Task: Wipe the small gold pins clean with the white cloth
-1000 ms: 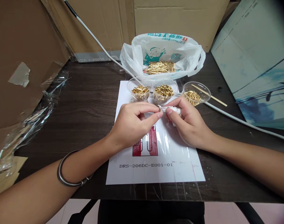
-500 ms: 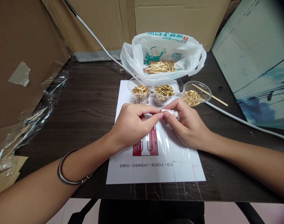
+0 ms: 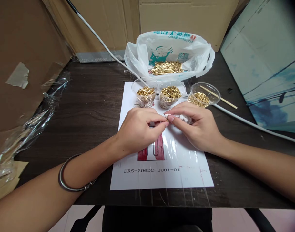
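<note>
My left hand point(image 3: 144, 130) is closed in a pinch, thumb against forefinger, with a tiny thing at its tips that I cannot make out. Fingertip to fingertip with it, my right hand point(image 3: 198, 127) grips a crumpled white wad point(image 3: 185, 118), cloth or tissue. Both hands hover over a printed sheet point(image 3: 162, 180) bearing a red picture. Just beyond them stand two clear plastic cups, the left cup point(image 3: 145, 96) and the middle cup point(image 3: 171, 96), both holding small gold metal pins. A third clear cup point(image 3: 203, 95) leans behind my right hand, also with gold pins.
A white plastic bag point(image 3: 137, 61) with longer gold pins lies open at the back. A thin wooden stick point(image 3: 227, 102) rests by the third cup. A white cable point(image 3: 254, 123) crosses the dark table point(image 3: 89, 106). Cardboard point(image 3: 186, 19) walls the back.
The fingers of my right hand have shifted on the white wad, which now shows farther right. My left hand stays nearly in place, still pinching. The cups and bag stay put.
</note>
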Available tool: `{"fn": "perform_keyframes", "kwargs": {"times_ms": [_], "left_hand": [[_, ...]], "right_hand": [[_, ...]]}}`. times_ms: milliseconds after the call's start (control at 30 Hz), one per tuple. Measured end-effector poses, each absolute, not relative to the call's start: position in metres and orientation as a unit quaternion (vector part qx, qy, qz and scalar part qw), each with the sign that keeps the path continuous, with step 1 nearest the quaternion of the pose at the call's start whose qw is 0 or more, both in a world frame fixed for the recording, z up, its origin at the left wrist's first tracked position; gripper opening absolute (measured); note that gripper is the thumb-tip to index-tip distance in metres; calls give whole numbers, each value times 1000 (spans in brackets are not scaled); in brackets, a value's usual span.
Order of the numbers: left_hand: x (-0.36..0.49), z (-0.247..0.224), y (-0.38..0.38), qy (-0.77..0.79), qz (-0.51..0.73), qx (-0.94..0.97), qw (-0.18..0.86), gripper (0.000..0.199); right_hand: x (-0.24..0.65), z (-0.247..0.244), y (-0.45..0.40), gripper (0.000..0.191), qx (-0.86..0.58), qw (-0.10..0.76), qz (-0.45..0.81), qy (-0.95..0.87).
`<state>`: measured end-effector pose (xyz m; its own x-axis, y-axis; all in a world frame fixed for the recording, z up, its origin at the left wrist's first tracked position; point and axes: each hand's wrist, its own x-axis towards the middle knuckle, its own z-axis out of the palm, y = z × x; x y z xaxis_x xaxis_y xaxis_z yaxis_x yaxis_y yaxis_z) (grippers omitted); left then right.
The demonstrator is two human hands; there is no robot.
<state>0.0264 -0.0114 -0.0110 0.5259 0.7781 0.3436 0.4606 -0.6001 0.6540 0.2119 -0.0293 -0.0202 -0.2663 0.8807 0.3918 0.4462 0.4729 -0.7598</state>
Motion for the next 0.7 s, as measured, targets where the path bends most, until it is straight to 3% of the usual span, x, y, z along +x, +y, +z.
{"fn": "perform_keyframes", "kwargs": {"times_ms": [300, 700], "left_hand": [[26, -10, -12, 383, 315, 833, 244, 18], [25, -10, -12, 408, 305, 837, 199, 16]], "right_hand": [[212, -18, -29, 13, -428, 422, 331, -727], [212, -17, -28, 11, -459, 384, 331, -730]]}}
